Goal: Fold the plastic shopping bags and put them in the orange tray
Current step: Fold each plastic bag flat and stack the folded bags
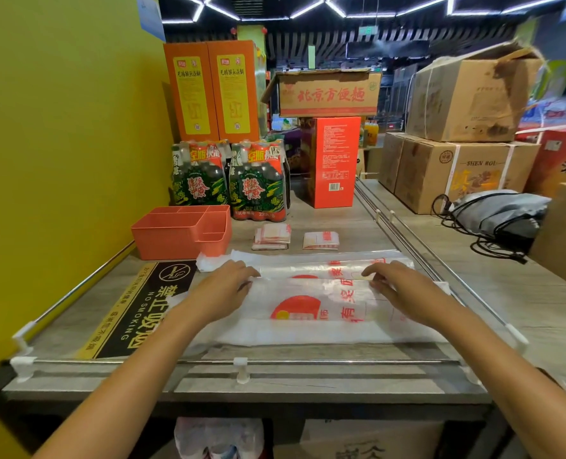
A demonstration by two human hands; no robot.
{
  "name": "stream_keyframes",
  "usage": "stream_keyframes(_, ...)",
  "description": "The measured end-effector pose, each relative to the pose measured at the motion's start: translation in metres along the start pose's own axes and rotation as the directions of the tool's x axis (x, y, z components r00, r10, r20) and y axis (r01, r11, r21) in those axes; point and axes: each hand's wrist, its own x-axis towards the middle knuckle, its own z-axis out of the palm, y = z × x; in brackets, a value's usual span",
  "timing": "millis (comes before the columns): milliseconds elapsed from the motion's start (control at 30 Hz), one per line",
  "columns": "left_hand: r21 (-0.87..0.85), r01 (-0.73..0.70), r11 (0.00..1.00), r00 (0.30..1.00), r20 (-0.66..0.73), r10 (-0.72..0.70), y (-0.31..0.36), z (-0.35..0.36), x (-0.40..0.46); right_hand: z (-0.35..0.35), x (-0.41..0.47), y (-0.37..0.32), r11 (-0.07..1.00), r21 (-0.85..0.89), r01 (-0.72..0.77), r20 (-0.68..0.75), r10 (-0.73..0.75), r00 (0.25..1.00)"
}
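Left hand (223, 289) and right hand (395, 286), well apart, both pinching upper fold of plastic bag (314, 309) lying flat on table (357, 223); grip of left prob. a pinch, partly hidden. Behind it two folded bags (271, 236) (320, 240). Orange tray (172, 236) at far left, near bottle packs (228, 180).

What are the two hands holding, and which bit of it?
Both hands, left and right, hold the clear plastic shopping bag with red print, each with its grip on the bag's folded-over edge across the middle.
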Motion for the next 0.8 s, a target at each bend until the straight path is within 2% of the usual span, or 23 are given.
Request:
stream_keyframes(100, 0.03, 0.043, 0.999, 0.998, 0.044, -0.044, 0.001, 0.008, 0.013, 0.012, 0.012, 0.01, 0.999, -0.051, 0.017, -0.009, -0.017, 1.0)
stream_keyframes(233, 0.04, 0.013, 0.999, 0.993, 0.119, -0.018, -0.009, 0.024, 0.019, 0.025, 0.018, 0.016, 0.992, -0.122, 0.042, 0.033, -0.038, 0.999)
stream_keyframes(333, 0.089, -0.044, 0.995, 0.993, 0.114, 0.034, -0.012, 0.032, 0.019, 0.026, 0.016, 0.013, 0.989, -0.13, 0.064, 0.049, -0.058, 0.997)
stream_keyframes(433, 0.119, -0.163, 0.979, 0.977, 0.157, 0.144, -0.006, 0.03, 0.012, 0.021, 0.013, 0.001, 0.99, -0.114, 0.085, 0.066, -0.078, 0.995)
stream_keyframes(567, -0.017, -0.194, 0.981, 0.952, 0.239, 0.192, 0.001, 0.028, 0.002, 0.018, 0.002, -0.025, 0.987, 0.008, 0.164, 0.209, -0.162, 0.964)
stream_keyframes(700, -0.126, -0.23, 0.965, 0.915, 0.31, 0.258, 0.024, 0.028, -0.001, 0.025, 0.0, -0.07, 0.975, 0.043, 0.216, 0.348, -0.217, 0.912)
stream_keyframes(800, -0.104, -0.282, 0.954, 0.906, 0.299, 0.301, 0.043, 0.035, 0.003, 0.034, 0.005, -0.107, 0.968, 0.099, 0.23, 0.395, -0.25, 0.884)
